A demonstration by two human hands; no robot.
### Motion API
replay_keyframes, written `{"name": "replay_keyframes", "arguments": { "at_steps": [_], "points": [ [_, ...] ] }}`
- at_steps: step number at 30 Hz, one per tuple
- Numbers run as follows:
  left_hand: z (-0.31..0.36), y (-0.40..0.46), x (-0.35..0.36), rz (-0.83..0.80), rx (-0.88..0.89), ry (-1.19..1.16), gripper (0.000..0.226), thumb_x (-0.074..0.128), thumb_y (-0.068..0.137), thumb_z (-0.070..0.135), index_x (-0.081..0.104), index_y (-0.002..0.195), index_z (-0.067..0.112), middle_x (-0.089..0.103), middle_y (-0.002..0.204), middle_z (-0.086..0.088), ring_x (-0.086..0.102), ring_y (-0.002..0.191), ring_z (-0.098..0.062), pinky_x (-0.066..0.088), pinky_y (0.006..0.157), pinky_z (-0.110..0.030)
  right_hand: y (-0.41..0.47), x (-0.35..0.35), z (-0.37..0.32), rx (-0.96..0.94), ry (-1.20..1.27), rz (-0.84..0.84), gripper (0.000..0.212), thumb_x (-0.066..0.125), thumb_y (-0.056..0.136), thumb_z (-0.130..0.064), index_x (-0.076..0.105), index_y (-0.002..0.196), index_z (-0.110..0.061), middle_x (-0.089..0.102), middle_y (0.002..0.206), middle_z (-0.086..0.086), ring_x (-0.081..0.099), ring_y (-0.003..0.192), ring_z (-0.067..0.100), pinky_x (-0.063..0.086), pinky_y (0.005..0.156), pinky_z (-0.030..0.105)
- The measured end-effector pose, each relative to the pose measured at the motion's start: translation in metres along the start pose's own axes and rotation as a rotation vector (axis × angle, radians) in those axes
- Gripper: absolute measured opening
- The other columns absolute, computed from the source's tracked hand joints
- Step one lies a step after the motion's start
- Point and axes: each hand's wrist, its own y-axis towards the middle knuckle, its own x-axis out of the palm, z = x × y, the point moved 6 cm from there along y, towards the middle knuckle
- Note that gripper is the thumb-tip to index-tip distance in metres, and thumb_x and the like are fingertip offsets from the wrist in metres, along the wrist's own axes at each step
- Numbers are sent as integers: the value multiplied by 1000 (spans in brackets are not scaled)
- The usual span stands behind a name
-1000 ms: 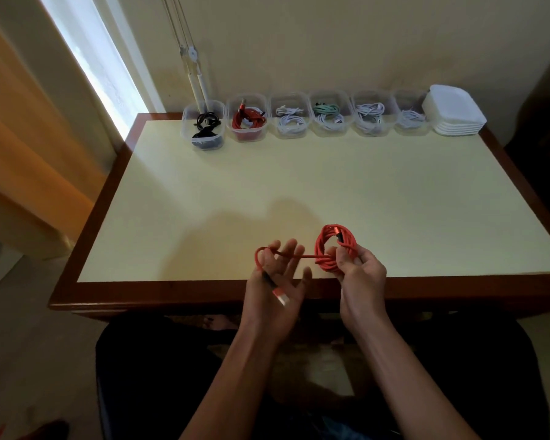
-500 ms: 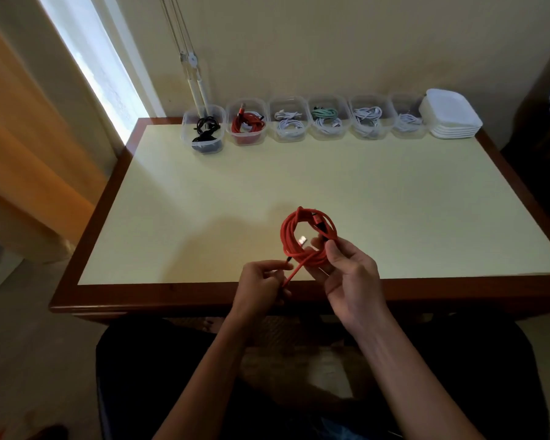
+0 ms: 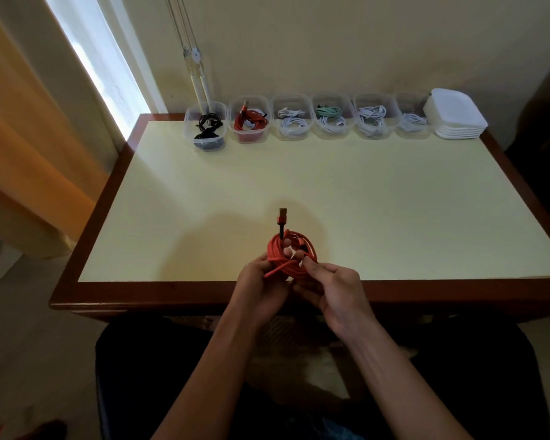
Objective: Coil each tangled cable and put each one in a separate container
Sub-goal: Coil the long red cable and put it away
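The lower part of the red cable coil (image 3: 291,253) is hidden behind the left hand (image 3: 261,289) and the right hand (image 3: 334,292), so how the fingers sit inside the loop cannot be told. In the row of clear containers (image 3: 375,134) at the far edge of the table (image 3: 362,201), the cables are too small to tell their plugs or how neatly they are wound. Both forearms run off the bottom edge, and the lap below is too dark to make out.

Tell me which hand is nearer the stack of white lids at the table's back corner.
Right. The right hand sits on the stack of white lids side; the left hand is farther across. Both grip the red cable.
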Motion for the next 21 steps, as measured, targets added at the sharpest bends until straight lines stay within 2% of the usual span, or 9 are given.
{"name": "replay_keyframes", "arguments": {
  "at_steps": [3,5,7,9,11,13,16,18,21],
  "points": [
    [-13,-2,-4,28,-58,-324,31,32,95,9,61,102,-2,57,69,-5,56,70,-20,50,76,-31,1,0,3,13,-47,10,18,68,89,-11,73,97,4,76,92,14,73,85,22,60,79,37],
    [-16,-2,-9,89,-44,-359,33,29,98,13,58,102,-2,53,65,-5,51,67,-20,44,77,-30,3,-3,5,10,-157,18,18,69,89,-13,72,100,1,76,92,11,74,87,21,61,77,35],
    [-16,-1,-15,164,-5,-311,32,27,98,12,55,103,-3,49,60,-6,46,63,-19,40,73,-28,8,-11,2,-118,-482,116,27,73,87,-21,69,108,-4,74,94,8,72,86,19,61,75,34],
    [-12,1,-22,238,44,-218,33,25,99,11,53,109,-5,46,60,-6,41,60,-17,37,70,-28,5,-12,-13,-367,-830,233,35,73,87,-30,64,117,-16,64,102,0,64,85,7,54,70,19],
    [-6,3,-25,260,73,-123,36,26,98,9,52,117,-7,45,61,-6,40,59,-16,36,68,-27,0,-5,-30,-538,-880,212,43,70,89,-36,60,127,-20,61,99,-4,59,84,1,46,64,8],
    [-2,3,-24,252,82,-21,35,28,97,6,54,117,-9,44,60,-6,40,57,-15,36,64,-27,5,3,-39,-487,-799,85,51,68,86,-47,59,130,-21,64,87,-4,62,78,1,48,66,12],
    [-3,2,-18,247,80,109,31,31,96,4,56,109,-8,43,58,-5,41,55,-14,36,60,-27,13,14,-44,-476,-811,-6,44,69,84,-51,67,112,-18,68,71,4,67,68,16,57,71,40],
    [-4,3,-20,263,68,125,29,33,97,5,56,109,-8,44,59,-4,42,54,-13,37,58,-26,18,18,-49,-524,-837,13,22,72,87,-35,70,90,-13,68,63,2,66,58,16,56,62,38],
    [-3,1,-31,234,-36,46,30,40,99,27,52,105,0,46,58,-4,42,51,-14,37,61,-27,27,9,-72,-508,-760,37,18,72,89,-22,66,77,-10,63,55,-2,56,43,8,46,47,27]
  ]
}}
